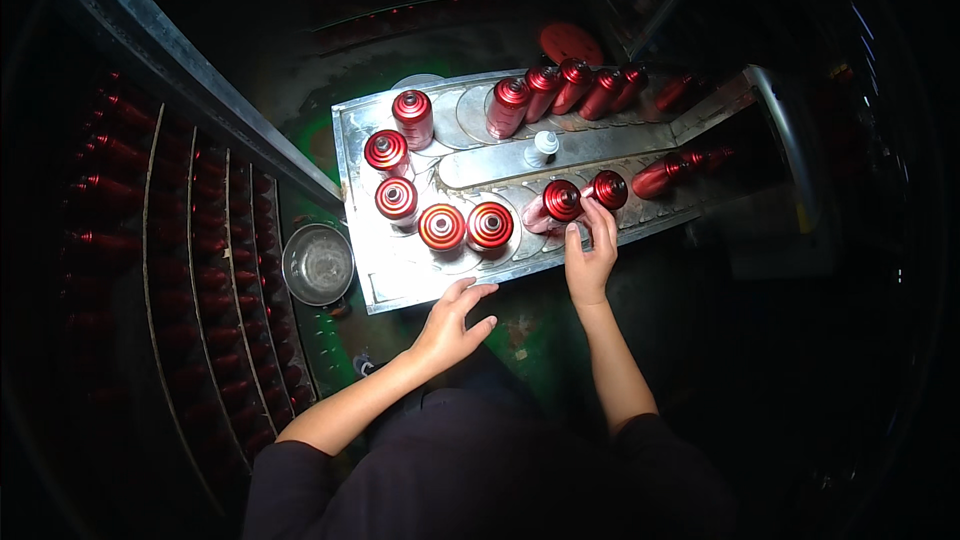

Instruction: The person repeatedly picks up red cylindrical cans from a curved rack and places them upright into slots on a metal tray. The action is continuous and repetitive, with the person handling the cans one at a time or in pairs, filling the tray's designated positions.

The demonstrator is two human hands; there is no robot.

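Observation:
Red metallic bottles with ringed shoulders and narrow necks stand on a silver conveyor table (395, 275). My right hand (592, 255) reaches over its near edge, fingers stretched out and apart. Its fingertips are right beside one red bottle (561, 202) and just below another red bottle (606, 189); whether they touch either, I cannot tell. Short of the same edge, my left hand (455, 330) hovers open with nothing in it. Closest to that hand are two upright bottles, an orange-lit one (442, 227) and its right neighbour (490, 227).
A flat metal divider (490, 166) with a pale knob (545, 144) runs along the table's middle. More bottles line the far side. At left are a round metal pot (319, 264), a slanting metal post (215, 80) and racks of red bottles (215, 280). A red round object (570, 42) lies behind.

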